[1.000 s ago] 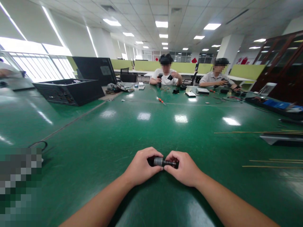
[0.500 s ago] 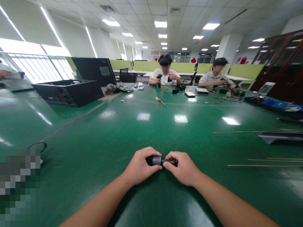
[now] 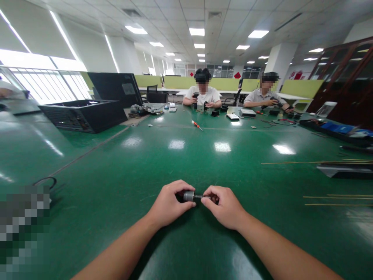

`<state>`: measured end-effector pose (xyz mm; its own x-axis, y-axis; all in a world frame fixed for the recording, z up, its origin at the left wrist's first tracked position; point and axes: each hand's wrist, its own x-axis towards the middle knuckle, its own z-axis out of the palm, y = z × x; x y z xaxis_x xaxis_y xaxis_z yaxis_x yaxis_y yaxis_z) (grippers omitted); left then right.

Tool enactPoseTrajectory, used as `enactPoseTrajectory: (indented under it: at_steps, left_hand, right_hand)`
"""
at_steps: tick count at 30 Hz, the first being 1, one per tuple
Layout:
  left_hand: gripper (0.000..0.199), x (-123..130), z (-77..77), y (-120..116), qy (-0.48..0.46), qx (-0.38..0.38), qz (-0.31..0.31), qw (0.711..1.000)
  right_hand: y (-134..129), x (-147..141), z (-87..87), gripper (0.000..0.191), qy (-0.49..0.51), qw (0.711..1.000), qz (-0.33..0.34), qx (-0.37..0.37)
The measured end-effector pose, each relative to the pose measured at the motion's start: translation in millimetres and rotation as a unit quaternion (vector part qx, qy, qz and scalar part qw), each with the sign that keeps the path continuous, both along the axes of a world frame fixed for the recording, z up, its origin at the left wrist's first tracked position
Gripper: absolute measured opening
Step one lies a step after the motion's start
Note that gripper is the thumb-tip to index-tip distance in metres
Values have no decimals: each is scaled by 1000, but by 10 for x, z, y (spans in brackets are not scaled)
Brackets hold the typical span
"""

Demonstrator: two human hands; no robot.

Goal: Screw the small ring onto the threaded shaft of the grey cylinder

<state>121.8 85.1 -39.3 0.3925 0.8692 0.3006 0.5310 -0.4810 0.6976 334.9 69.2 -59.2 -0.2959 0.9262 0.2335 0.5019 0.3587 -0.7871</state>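
Surface: one broad table (image 3: 131, 163), green, glossy, lightly scratched, mirroring the ceiling lights (image 3: 196, 32). Landmark: the orange screwdriver (image 3: 197, 125), lying on it.

Room: office. Beyond the screwdriver, low yellow-green partitions (image 3: 201, 82); far to its left, pale blinds (image 3: 70, 39) above bright windows; far to its right, a dark reddish cabinet (image 3: 344, 85) with glass doors.

In hand, on the near side of the screwdriver: one grey cylinder (image 3: 189, 196), smooth, metallic, short, lying sideways, gripped between thumb and fingers of the left hand (image 3: 166, 202). One thin shaft (image 3: 198, 196), dark, in line with the cylinder, pinched by the right hand (image 3: 225, 206). Fingers cover the outer ends; whether shaft and cylinder are joined is hard to make out.

Left of the screwdriver: one open computer case (image 3: 84, 116), black, boxy, with a dark flat panel (image 3: 113, 87) upright behind.

Right of and nearer than the screwdriver: thin yellowish sticks (image 3: 340, 196), straight; one grey trough (image 3: 340, 171), slant-ended, sticks lying across it.

Beyond the screwdriver: one person in a white shirt (image 3: 202, 94), handling black parts; farther right, another in a grey shirt (image 3: 259, 97).
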Motion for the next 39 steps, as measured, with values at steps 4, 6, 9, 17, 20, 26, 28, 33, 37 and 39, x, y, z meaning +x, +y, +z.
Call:
enactPoseTrajectory:
  at_steps: [4,6,9,17,20,26,28,33,37,39]
  left_hand:
    - [28,-22,-4,10,-1,1,4,1000]
    - [27,-26,-7,13,-2,1,4,1000]
    - [27,-22,-8,15,-4,0,5,1000]
    - [27,-12,-10,19,-1,2,7,1000]
    - [27,-31,-17,27,5,6,7,1000]
    - [27,-59,-24,37,11,8,2,1000]
    - [27,-60,-26,39,13,7,2,1000]
    - [27,-65,-29,50,10,10,0,1000]
    - [26,-73,-29,54,10,12,6,1000]
    - [26,-78,-26,56,14,12,10,1000]
  right_hand:
    - [-4,0,-2,7,11,1000,-5,-3]
    - [-6,-2,0,6,14,1000,-4,-4]
    - [-7,-6,-1,4,14,1000,-7,-1]
    - [-7,-1,-19,4,6,1000,-21,12]
    - [-4,8,-23,4,7,1000,-26,10]
    - [-7,6,-30,3,5,1000,-22,13]
    - [-5,5,-32,3,1,1000,-23,17]
    - [3,8,-28,3,-5,999,-28,21]
    - [6,8,-25,4,-3,999,-28,17]
    - [5,7,-25,4,-1,1000,-28,13]
